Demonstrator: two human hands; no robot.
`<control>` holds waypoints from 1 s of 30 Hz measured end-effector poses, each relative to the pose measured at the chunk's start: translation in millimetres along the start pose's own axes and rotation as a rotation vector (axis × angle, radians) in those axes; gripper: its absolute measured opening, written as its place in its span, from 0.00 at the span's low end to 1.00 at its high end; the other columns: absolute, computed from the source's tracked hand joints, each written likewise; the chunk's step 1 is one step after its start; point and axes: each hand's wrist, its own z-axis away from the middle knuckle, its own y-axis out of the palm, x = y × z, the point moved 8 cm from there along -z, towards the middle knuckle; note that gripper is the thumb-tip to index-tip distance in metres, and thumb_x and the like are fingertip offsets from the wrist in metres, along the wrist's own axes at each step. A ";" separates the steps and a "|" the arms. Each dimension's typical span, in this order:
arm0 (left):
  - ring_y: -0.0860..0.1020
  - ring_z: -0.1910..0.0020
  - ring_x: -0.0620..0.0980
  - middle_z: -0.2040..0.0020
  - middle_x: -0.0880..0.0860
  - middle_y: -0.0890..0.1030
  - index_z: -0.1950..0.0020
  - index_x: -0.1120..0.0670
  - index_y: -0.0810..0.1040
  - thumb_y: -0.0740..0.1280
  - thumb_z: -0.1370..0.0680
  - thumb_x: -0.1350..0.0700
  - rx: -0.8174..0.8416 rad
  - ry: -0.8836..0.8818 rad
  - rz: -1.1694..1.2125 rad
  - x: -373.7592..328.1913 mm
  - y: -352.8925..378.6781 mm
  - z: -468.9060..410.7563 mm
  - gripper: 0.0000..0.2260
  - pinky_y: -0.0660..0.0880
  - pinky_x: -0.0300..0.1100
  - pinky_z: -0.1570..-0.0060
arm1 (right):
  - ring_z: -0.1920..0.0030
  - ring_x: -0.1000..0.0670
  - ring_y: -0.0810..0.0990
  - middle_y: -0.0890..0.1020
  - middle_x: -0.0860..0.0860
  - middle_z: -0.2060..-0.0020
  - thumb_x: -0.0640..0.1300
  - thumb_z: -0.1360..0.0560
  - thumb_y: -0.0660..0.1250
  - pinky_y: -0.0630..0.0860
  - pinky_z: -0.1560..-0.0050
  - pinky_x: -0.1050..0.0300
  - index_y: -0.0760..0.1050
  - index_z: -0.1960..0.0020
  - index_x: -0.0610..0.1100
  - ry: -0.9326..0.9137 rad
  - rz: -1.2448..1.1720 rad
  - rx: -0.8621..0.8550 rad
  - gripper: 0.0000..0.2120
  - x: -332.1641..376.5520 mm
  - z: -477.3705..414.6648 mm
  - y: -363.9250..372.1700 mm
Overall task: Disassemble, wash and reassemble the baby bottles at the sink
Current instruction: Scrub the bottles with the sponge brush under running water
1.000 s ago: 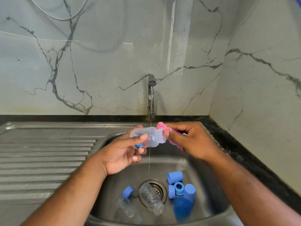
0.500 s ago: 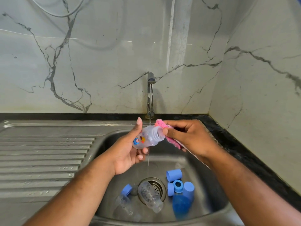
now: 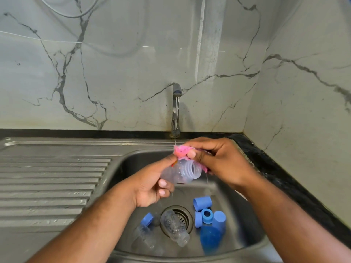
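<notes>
Clear baby bottle (image 3: 180,173): capless, translucent, ribbed threaded neck open toward right, tilted over sink basin (image 3: 133,160). Left hand (image 3: 152,185) grips body, thumb on top, fingers curled beneath. Right hand (image 3: 218,164) pinches pink scrubber (image 3: 181,151) between thumb and fingertips, just above bottle mouth, under thin stream from tap (image 3: 176,109). Basin floor: second clear bottle (image 3: 173,227) across drain, third bottle (image 3: 146,238) left of it, blue caps (image 3: 202,203) clustered right.

Bottles (image 3: 174,230) and blue caps (image 3: 202,203) crowd the drain (image 3: 185,215) (tap (image 3: 175,111) behind); drainboard (image 3: 51,183) leftward gives room.
</notes>
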 end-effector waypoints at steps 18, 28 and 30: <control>0.61 0.84 0.39 0.64 0.57 0.79 0.60 0.57 0.82 0.72 0.36 0.37 -0.076 -0.270 -0.117 22.9 -15.4 -2.4 0.23 0.56 0.29 0.86 | 0.44 0.46 0.77 0.82 0.58 0.44 0.40 0.20 0.69 0.73 0.44 0.48 0.85 0.42 0.50 -0.462 0.678 0.279 0.11 30.1 9.3 29.7; 0.62 0.84 0.40 0.64 0.55 0.78 0.53 0.59 0.78 0.72 0.36 0.34 -0.063 -0.390 -0.169 29.3 -22.5 -0.2 0.28 0.57 0.30 0.86 | 0.45 0.45 0.74 0.81 0.59 0.42 0.35 0.24 0.65 0.73 0.47 0.49 0.85 0.42 0.52 -0.458 0.784 0.235 0.18 14.6 5.1 16.4; 0.62 0.84 0.40 0.65 0.55 0.78 0.52 0.59 0.78 0.72 0.36 0.34 -0.072 -0.404 -0.163 31.2 -22.9 -1.0 0.30 0.57 0.30 0.87 | 0.44 0.46 0.73 0.81 0.58 0.42 0.32 0.25 0.69 0.74 0.48 0.49 0.85 0.41 0.52 -0.455 0.824 0.207 0.20 13.9 3.9 12.6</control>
